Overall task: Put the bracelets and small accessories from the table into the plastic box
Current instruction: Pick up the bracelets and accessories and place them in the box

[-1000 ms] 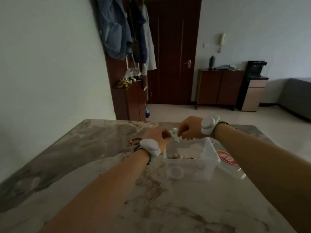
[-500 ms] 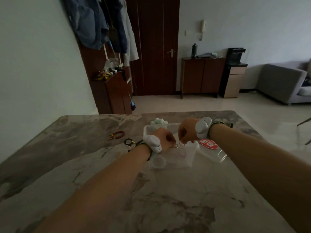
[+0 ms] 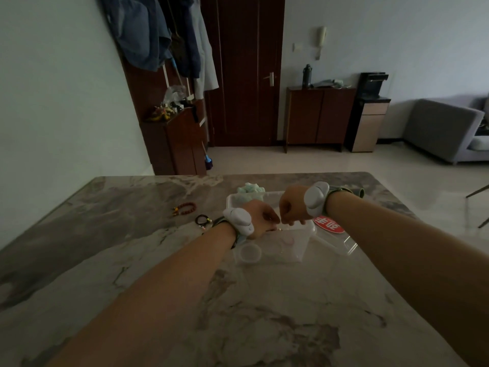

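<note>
A clear plastic box (image 3: 296,250) stands open on the marble table (image 3: 164,292). My left hand (image 3: 260,219) and my right hand (image 3: 292,210) hover close together over the box, fingers pinched on a small thin accessory (image 3: 279,229) between them; most of it is hidden. A faint pink ring (image 3: 288,241) shows inside the box. A red-brown bead bracelet (image 3: 185,207) and a black cord bracelet with small beads (image 3: 203,221) lie on the table left of the box. A pale teal fluffy item (image 3: 250,190) sits at the box's far rim.
The box's clear lid with a red sticker (image 3: 329,225) lies on the table right of the box, under my right wrist. Both wrists carry white bands. Beyond the table's far edge are bare floor, dark cabinets, a door and a grey sofa.
Both hands have drawn back from the box's far rim to above its middle, still pinched together. The teal item, earlier covered by the hands, now shows behind them.
</note>
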Action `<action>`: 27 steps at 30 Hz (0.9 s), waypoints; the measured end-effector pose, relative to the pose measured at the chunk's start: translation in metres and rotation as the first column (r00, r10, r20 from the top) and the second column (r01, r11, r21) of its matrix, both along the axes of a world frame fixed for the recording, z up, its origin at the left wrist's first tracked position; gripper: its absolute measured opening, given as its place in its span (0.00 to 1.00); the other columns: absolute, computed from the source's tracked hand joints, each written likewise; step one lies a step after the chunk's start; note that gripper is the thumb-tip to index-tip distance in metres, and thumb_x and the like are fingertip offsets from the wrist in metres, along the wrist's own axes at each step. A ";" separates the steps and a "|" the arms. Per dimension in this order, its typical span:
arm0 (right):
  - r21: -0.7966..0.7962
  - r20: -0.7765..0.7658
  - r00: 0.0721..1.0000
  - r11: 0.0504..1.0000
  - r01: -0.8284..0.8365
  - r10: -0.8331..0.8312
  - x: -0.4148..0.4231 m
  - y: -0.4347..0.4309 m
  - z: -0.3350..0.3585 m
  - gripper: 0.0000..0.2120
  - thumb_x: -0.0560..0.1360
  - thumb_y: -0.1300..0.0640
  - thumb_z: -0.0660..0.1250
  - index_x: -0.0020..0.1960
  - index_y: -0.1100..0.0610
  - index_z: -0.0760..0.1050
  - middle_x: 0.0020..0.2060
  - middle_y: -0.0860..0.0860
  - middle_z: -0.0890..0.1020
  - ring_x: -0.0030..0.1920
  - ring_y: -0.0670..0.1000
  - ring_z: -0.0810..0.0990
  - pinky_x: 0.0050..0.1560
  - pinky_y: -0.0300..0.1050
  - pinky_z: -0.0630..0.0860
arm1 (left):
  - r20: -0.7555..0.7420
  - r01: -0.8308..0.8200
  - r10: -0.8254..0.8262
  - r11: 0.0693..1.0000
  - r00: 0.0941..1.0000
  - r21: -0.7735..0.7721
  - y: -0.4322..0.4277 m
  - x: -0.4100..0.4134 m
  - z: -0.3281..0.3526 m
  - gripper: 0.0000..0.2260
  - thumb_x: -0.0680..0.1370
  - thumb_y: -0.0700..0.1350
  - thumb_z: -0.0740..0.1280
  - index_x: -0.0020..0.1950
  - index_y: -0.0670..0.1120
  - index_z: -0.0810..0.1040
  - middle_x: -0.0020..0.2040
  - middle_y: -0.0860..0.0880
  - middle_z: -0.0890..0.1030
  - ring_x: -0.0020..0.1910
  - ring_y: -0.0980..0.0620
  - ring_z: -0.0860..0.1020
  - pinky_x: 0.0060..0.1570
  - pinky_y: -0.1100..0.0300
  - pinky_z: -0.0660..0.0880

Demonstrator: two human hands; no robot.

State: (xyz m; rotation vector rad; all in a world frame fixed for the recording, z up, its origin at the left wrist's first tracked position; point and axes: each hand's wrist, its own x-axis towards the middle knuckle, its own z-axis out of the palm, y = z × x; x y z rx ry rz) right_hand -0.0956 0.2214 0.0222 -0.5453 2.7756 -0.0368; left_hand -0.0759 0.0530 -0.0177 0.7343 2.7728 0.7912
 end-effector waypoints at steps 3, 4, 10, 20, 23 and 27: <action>0.001 0.005 1.000 1.000 0.010 -0.010 0.000 -0.001 -0.001 0.09 0.77 0.52 0.66 0.50 0.55 0.82 0.41 0.47 0.86 0.38 0.47 0.85 0.44 0.41 0.83 | -0.005 0.008 -0.008 1.000 1.000 -0.002 0.000 0.001 0.001 0.12 0.80 0.44 0.64 0.61 0.43 0.81 0.60 0.47 0.82 0.57 0.52 0.80 0.53 0.70 0.72; 0.003 0.004 1.000 1.000 0.010 -0.010 0.000 -0.001 -0.001 0.09 0.77 0.52 0.66 0.50 0.55 0.82 0.41 0.47 0.86 0.38 0.47 0.85 0.44 0.41 0.83 | -0.008 0.005 -0.005 1.000 1.000 -0.007 -0.001 0.000 0.000 0.12 0.80 0.44 0.64 0.61 0.44 0.81 0.60 0.48 0.82 0.57 0.52 0.80 0.56 0.67 0.73; 0.005 -0.011 1.000 1.000 -0.004 0.004 -0.002 -0.007 0.004 0.09 0.78 0.54 0.64 0.51 0.56 0.82 0.42 0.49 0.86 0.35 0.46 0.82 0.41 0.39 0.81 | 0.070 -0.054 0.042 0.984 0.997 0.170 -0.003 0.001 0.000 0.11 0.81 0.40 0.62 0.58 0.39 0.81 0.51 0.42 0.84 0.42 0.52 0.82 0.42 0.71 0.79; -0.088 -0.237 0.969 0.992 -0.095 0.072 -0.012 -0.058 0.030 0.12 0.75 0.52 0.64 0.46 0.60 0.80 0.36 0.54 0.81 0.35 0.52 0.76 0.41 0.51 0.79 | 0.029 -0.388 0.433 0.772 0.901 0.504 -0.084 -0.015 0.019 0.08 0.81 0.40 0.62 0.53 0.38 0.79 0.36 0.47 0.81 0.30 0.53 0.78 0.27 0.66 0.76; -0.089 -0.290 0.949 0.984 -0.154 0.122 -0.016 -0.089 0.030 0.10 0.76 0.51 0.64 0.40 0.55 0.76 0.37 0.52 0.80 0.36 0.52 0.76 0.37 0.47 0.74 | 0.037 -0.470 0.513 0.754 0.858 0.459 -0.125 -0.019 0.008 0.07 0.81 0.41 0.62 0.48 0.43 0.79 0.35 0.47 0.81 0.31 0.50 0.78 0.32 0.61 0.78; -0.096 -0.322 0.936 0.979 -0.181 0.142 -0.024 -0.123 0.019 0.09 0.76 0.54 0.62 0.43 0.56 0.78 0.40 0.52 0.82 0.38 0.53 0.79 0.38 0.47 0.77 | 0.064 -0.541 0.555 0.769 0.829 0.341 -0.156 -0.026 -0.023 0.10 0.80 0.45 0.62 0.43 0.46 0.80 0.40 0.45 0.85 0.40 0.43 0.83 0.46 0.50 0.82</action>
